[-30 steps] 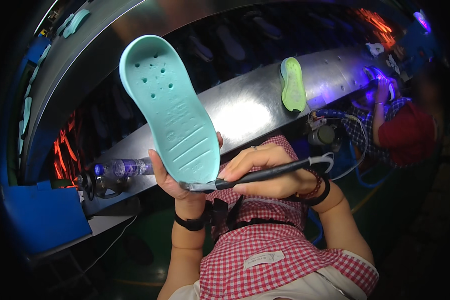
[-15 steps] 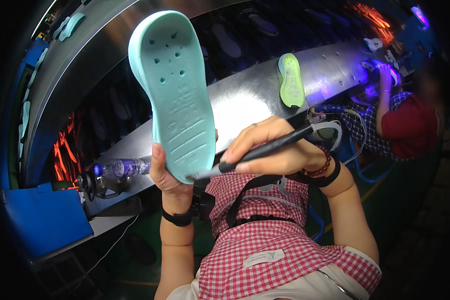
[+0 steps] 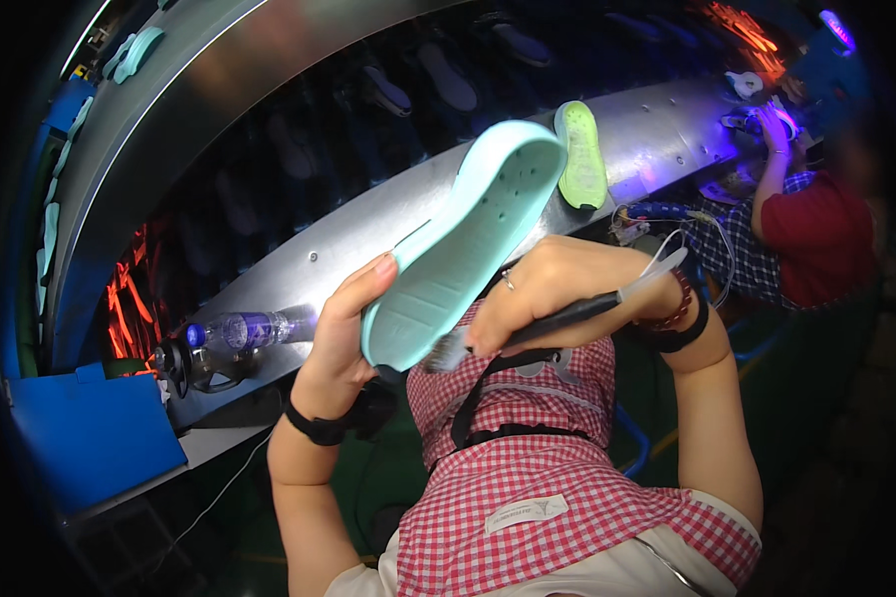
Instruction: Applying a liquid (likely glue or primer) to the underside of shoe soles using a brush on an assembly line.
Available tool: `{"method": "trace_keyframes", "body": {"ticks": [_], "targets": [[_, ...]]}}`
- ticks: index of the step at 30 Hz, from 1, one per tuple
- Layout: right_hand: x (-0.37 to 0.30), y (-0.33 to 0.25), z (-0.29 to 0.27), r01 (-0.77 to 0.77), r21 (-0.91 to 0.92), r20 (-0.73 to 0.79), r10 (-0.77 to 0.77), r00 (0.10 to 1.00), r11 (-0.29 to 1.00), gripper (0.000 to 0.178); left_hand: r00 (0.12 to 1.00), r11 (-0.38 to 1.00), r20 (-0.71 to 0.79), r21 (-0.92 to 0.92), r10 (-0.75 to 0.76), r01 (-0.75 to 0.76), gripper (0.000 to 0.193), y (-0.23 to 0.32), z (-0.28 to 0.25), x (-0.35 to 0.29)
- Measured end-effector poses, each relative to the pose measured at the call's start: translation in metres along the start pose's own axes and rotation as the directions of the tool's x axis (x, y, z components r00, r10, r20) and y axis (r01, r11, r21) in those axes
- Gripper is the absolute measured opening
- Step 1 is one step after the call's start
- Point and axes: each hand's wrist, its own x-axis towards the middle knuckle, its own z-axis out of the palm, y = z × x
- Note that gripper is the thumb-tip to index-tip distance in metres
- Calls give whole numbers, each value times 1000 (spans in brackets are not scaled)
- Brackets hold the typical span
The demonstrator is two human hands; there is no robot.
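A light turquoise shoe sole (image 3: 443, 274), with small holes at its far end and grooves at its near end, is held up in front of me, tilted to the right. My left hand (image 3: 340, 323) grips its near left edge, thumb on the rim and the other fingers mostly hidden behind. In my right hand (image 3: 562, 289) is a brush with a black handle (image 3: 575, 314) and a clear tube at its back end. The pale bristles are at the near right edge of the sole; whether they touch it I cannot tell.
A yellow-green sole (image 3: 581, 164) lies on the curved metal ledge (image 3: 353, 234). Behind it runs a dark rack with several soles. At left are a clear bottle (image 3: 244, 330) and a blue box (image 3: 95, 418). Another person (image 3: 816, 239) sits at right under purple light.
The sole has swung from nearly upright to leaning right, and is lower. My left hand has turned with it. The brush has shifted from the near end to the right edge.
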Motion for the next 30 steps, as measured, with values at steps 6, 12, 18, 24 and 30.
{"method": "trace_keyframes", "body": {"ticks": [6,12,18,24,30], "targets": [[-8,9,4,68,-4,-43,-68,997,998,17,993,975,-9,187,-122,121,46,5,-1,-6],[-10,-1,-12,22,-183,-40,-29,999,983,17,990,973,-82,191,-117,130,45,3,-11,-13],[-16,-9,-19,-122,-405,148,197,969,906,24,986,975,-112,174,-122,141,47,1,-16,-13],[-33,9,-19,-172,-198,-20,171,985,965,23,992,977,-91,182,-92,108,50,2,-27,-14],[-7,20,20,-127,278,-349,223,910,952,22,1000,986,7,-166,-31,31,54,-24,-23,1]]}}
